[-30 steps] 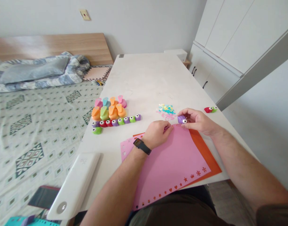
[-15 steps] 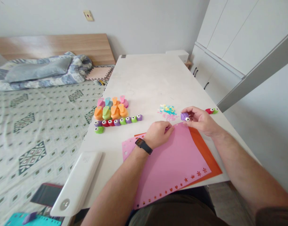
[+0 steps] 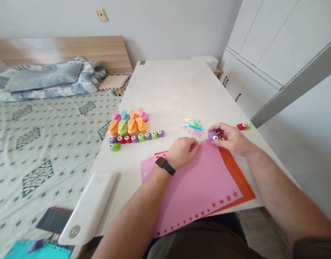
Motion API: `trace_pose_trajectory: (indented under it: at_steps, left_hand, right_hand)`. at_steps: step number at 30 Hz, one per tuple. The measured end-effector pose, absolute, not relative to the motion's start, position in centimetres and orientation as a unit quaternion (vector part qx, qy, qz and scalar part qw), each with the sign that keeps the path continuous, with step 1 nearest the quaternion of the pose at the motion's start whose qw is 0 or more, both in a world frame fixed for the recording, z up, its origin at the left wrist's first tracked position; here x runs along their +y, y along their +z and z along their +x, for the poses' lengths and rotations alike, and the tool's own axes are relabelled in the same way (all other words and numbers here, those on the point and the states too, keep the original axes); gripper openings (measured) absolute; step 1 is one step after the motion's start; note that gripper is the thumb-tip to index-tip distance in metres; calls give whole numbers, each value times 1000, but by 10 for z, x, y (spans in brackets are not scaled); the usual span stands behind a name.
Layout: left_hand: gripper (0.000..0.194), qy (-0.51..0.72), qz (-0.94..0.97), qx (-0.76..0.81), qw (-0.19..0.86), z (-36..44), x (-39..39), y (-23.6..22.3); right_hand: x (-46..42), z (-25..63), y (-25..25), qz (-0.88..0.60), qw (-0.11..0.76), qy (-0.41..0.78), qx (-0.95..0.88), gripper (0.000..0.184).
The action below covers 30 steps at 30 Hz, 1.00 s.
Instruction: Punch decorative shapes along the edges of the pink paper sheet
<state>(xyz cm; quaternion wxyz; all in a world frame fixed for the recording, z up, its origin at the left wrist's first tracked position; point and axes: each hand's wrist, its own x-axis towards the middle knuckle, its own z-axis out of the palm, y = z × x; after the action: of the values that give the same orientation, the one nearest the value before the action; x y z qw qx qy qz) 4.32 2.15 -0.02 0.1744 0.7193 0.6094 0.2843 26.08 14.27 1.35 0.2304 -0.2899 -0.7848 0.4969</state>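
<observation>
My right hand (image 3: 231, 138) is closed on a small purple paper punch (image 3: 212, 135) at the far edge of a pink paper sheet (image 3: 193, 185). My left hand (image 3: 181, 153), with a black watch on its wrist, pinches the same far edge of the pink sheet, a little to the left of the punch. An orange sheet (image 3: 237, 176) lies under the pink one and shows along its right side. Punched shapes run along the pink sheet's near edge. A small heap of coloured paper cut-outs (image 3: 192, 126) lies just beyond the punch.
On the white table (image 3: 170, 90), left of my hands, stand several larger punches (image 3: 127, 122) and a row of small punches (image 3: 137, 137). A red and a green punch (image 3: 243, 126) sit at the right edge. A white box (image 3: 88, 207) lies near left. Bed at left.
My right hand lifted the purple punch slightly off the sheet's edge, then brought it back down to it. My left hand kept its pinch on the sheet.
</observation>
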Motion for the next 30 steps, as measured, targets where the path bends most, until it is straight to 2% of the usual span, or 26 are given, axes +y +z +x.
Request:
trace_pose_trajectory:
  at_steps: [15,25,30]
  left_hand:
    - [24,300,716,605,177,43,21,-1]
    - [27,293,721,603,172,42,22,-1]
    - [26,294,722,602,176,42,21,0]
  right_hand:
    - [137,254,10,-272,168,536,-781,42]
    - [133,256,18,-265,156,550,-776,39]
    - [133,256,17,-278,153,562,-764,47]
